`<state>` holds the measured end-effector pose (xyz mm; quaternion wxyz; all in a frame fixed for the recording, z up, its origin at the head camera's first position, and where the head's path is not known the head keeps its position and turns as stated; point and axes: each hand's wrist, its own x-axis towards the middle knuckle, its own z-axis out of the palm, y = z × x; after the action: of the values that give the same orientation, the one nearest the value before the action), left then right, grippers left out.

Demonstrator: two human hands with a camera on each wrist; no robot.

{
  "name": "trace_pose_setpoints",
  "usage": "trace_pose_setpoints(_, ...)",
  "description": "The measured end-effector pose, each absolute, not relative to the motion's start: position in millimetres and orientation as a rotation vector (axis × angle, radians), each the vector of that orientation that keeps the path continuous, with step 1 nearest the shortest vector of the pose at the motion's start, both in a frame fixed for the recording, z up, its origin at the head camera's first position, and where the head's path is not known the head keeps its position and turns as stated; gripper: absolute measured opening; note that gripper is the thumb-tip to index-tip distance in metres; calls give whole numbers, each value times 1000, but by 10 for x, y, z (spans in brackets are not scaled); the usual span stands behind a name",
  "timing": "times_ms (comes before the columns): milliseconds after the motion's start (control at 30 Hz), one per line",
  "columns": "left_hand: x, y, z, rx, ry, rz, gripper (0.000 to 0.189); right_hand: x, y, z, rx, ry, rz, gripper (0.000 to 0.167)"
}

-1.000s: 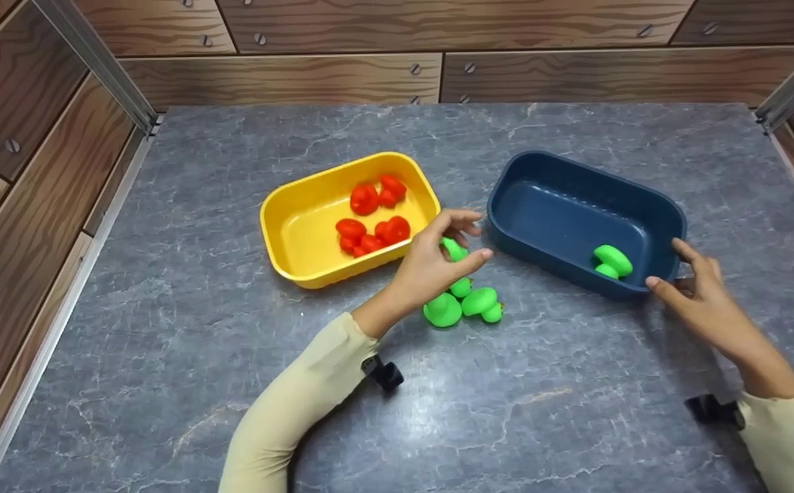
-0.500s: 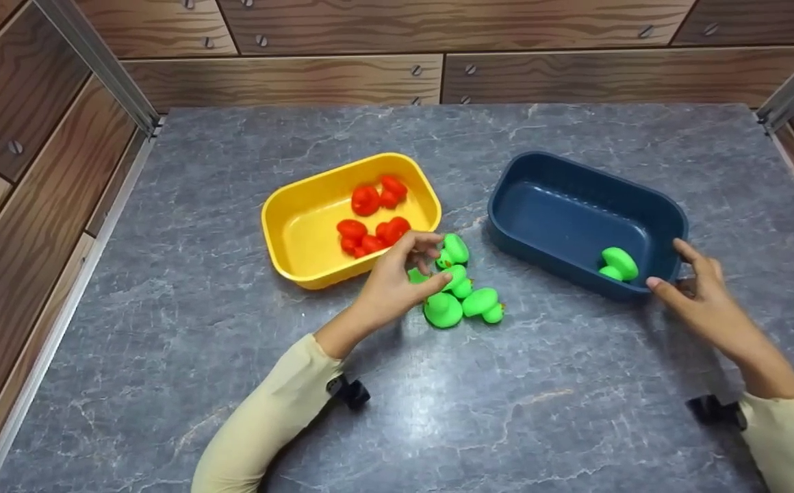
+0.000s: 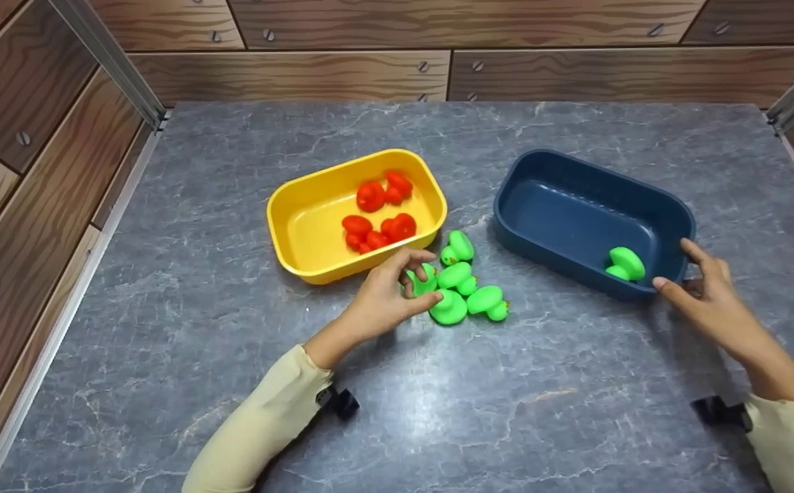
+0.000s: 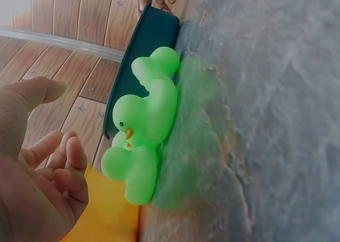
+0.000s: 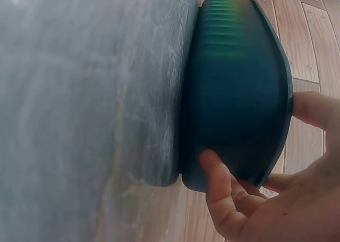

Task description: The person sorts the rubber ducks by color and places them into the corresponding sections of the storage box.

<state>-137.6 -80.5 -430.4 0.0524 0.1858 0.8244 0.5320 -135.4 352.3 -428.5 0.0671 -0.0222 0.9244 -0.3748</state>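
Several green rubber ducks (image 3: 447, 308) lie in a cluster on the table between two tubs. My left hand (image 3: 383, 294) hovers at the cluster's left side, thumb apart from the bent fingers, partly covering one duck (image 3: 424, 279). In the left wrist view a gap shows between this hand (image 4: 42, 173) and the ducks (image 4: 154, 114). My right hand (image 3: 712, 294) holds the near right corner of the dark blue tub (image 3: 561, 212), fingertips against its wall and rim in the right wrist view. Inside that tub sits one green duck (image 3: 626, 263).
A yellow tub (image 3: 301, 239) holding several red rubber ducks (image 3: 400, 226) stands left of the blue one. Wood-patterned panels (image 3: 342, 75) border the grey marbled table (image 3: 506, 397) at the back and sides.
My left hand has drawn back leftward and nearer from beside the blue tub, uncovering more of the green ducks. The right hand stays at the tub's corner; the duck inside has shifted slightly.
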Motion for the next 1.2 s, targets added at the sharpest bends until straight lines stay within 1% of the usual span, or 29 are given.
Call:
trace_pose_setpoints(333,-1374,-764,-4352,569,2583,1331,50,-1357,3538,-4276,-71,2773,-1140,78)
trace_pose_setpoints(1200,-1395,-684,-4443,547,2663,995,43,-1362,3557,-4279,-75,2750,-1167,77)
